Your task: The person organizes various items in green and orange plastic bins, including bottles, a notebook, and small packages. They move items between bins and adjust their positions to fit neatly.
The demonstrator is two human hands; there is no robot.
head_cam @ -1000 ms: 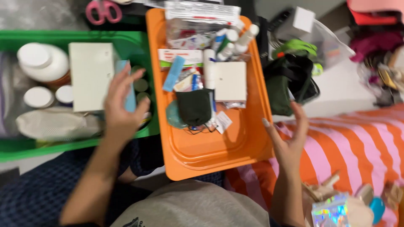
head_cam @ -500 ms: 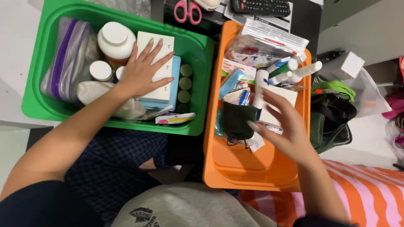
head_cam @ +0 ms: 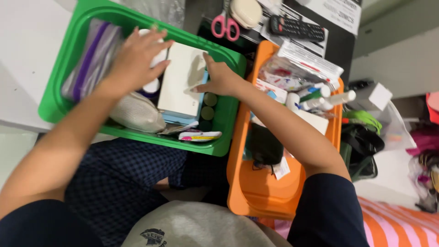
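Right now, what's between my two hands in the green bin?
In the head view, the flat white box lies between left hand and right hand, which touches it.

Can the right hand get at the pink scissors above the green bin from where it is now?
Probably yes. The right hand rests on the white box in the green bin, and the pink scissors lie uncovered just past the bin's far rim, with nothing between.

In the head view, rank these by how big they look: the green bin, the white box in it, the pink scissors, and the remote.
1. Green bin
2. White box
3. Remote and pink scissors: they look alike, the remote perhaps slightly longer, so they are left unranked.
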